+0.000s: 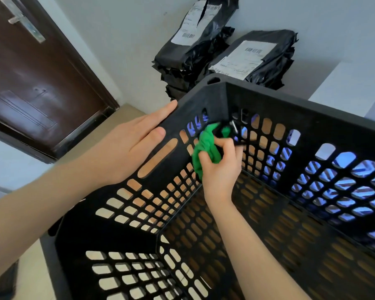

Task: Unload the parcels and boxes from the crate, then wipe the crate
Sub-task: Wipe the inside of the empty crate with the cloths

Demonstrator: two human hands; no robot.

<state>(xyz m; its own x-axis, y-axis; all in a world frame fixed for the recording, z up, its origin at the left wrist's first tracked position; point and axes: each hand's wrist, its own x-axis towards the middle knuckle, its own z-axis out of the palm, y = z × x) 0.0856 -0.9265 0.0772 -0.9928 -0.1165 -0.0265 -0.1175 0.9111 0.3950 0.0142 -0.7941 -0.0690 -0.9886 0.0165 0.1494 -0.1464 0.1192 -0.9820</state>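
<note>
The crate [268, 100] looks like hard black plastic, matt and a little scuffed on the rim. The cloth [206, 148] is soft green fabric — crumpled, not shiny. The parcels [266, 59] are in black glossy plastic film, wrinkled, with white paper labels. The door [30, 83] is dark brown, glossy — its handle [20, 18] is pale metal.

Up and to the left of the left hand [134, 146], a dark brown door [37, 83] sits in a dark frame [82, 61], with a metal handle plate [22, 20] near its top. A pale wall [121, 40] rises beyond the hand. Tan floor [130, 111] shows just past its fingertips. Soft light gleams on the door.
</note>
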